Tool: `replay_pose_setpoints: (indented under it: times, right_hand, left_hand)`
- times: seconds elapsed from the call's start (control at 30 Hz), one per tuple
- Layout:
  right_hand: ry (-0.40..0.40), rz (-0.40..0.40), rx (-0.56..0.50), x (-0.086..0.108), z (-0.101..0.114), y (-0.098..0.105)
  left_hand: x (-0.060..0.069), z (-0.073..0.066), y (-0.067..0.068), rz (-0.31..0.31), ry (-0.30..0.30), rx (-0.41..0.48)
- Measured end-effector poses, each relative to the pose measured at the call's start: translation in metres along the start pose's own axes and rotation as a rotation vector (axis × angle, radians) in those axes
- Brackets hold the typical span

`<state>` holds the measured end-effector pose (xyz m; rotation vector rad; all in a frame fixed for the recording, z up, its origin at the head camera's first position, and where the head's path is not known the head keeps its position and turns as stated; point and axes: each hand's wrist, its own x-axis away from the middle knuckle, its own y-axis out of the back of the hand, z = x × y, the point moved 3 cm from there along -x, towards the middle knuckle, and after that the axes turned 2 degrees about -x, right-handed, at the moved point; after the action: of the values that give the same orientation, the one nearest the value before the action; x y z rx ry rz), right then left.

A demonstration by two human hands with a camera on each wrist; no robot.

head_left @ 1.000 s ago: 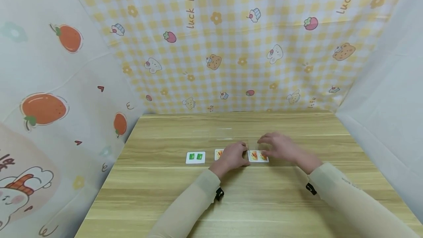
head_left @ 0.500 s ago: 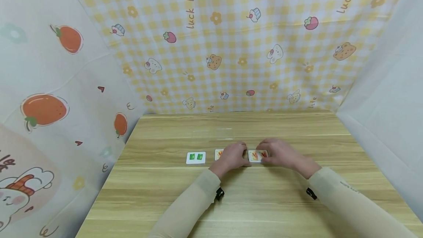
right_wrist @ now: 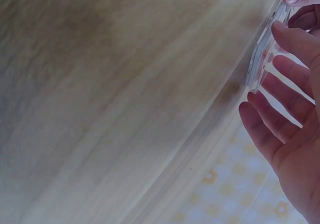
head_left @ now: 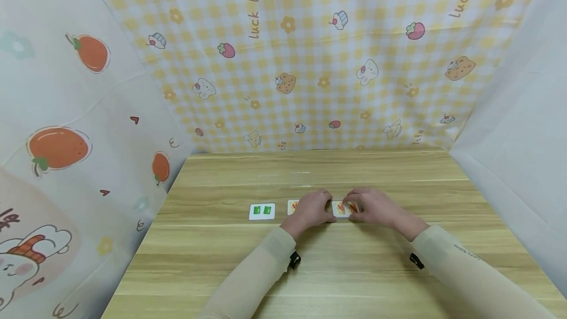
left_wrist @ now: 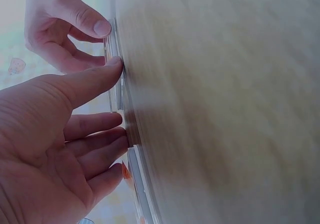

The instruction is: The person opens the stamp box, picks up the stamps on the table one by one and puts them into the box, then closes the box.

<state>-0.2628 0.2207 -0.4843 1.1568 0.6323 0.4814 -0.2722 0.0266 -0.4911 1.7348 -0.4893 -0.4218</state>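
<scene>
A white card [head_left: 339, 209] with two orange-red food pictures lies between my hands on the table. My left hand [head_left: 311, 209] holds its left end, with the thumb at the near edge and fingers at the far edge. At its right end, my right hand [head_left: 374, 206] pinches a clear plastic cover [right_wrist: 264, 66] over the card in the same way. Seen edge-on in the left wrist view, the card and cover form a thin layered slab [left_wrist: 119, 91]. A second food card [head_left: 292, 206] is partly hidden by my left hand. Farther left lies a card with two green pictures [head_left: 262, 211].
Beyond the cards, faint clear plastic pieces [head_left: 300, 179] lie flat on the wood-grain table [head_left: 345, 274]. A yellow checked cloth [head_left: 305, 63] hangs at the back, and pale cloths hang at the left and right.
My right hand has come down onto the right end of the card, its fingers closing in over the edges with the clear cover. My left hand stays in place.
</scene>
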Motion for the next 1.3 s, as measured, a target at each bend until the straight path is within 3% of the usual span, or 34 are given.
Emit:
replay_pose_setpoints:
  times: [0.57,1.3]
  right_hand:
    - [-0.016,0.039,0.020,0.0006,0.0015,-0.0016]
    - [-0.020,0.015,-0.008,0.0028,0.0007,-0.0031]
  left_hand:
    - [0.0006,-0.0004,-0.0007,0.009,-0.015,-0.012]
    - [0.0009,-0.0049,-0.0011,0.002,-0.002,-0.049]
